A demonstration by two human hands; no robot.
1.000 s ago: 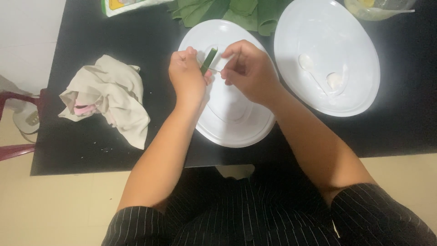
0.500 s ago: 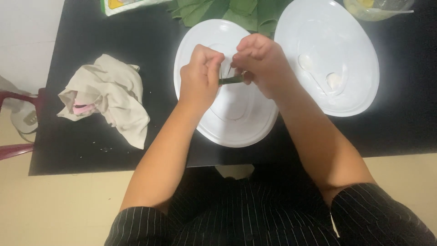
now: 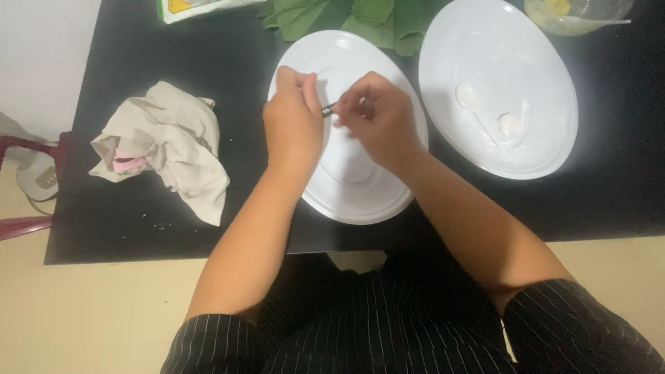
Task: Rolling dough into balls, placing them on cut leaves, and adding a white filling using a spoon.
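— So, from the left edge of the table point(image 3: 138, 242): what's there?

— Near that edge lies my cloth point(image 3: 163, 149), a crumpled beige rag, soft and creased, with a bit of pink showing. A few pale crumbs sit on the matte black top by the front edge.

— And your hands?

— They're together over the middle plate point(image 3: 346, 201). My left hand point(image 3: 294, 121) and right hand point(image 3: 377, 118) both pinch the leaf strip point(image 3: 327, 109), fingertips closed on it from either side. A second ago the strip stood up green between my fingers with plenty showing; half a second ago it lay level; now only a dark stub shows in the gap. I'd judge it has been rolled or folded tight, so this piece looks close to shaped, though I can't tell its exact form under my fingers.

— What's the plate like?

— White, oval, smooth and glossy, bare apart from my hands above it. It overhangs nothing and sits close to the front edge.

— Further right?

— At the back edge, green leaves point(image 3: 360, 17), broad and floppy. Then a second oval plate point(image 3: 547, 104), same glossy white, holding two small pale lumps point(image 3: 509, 125) with a smear between them. The back right corner has a clear bowl point(image 3: 578, 14) with something yellow inside.
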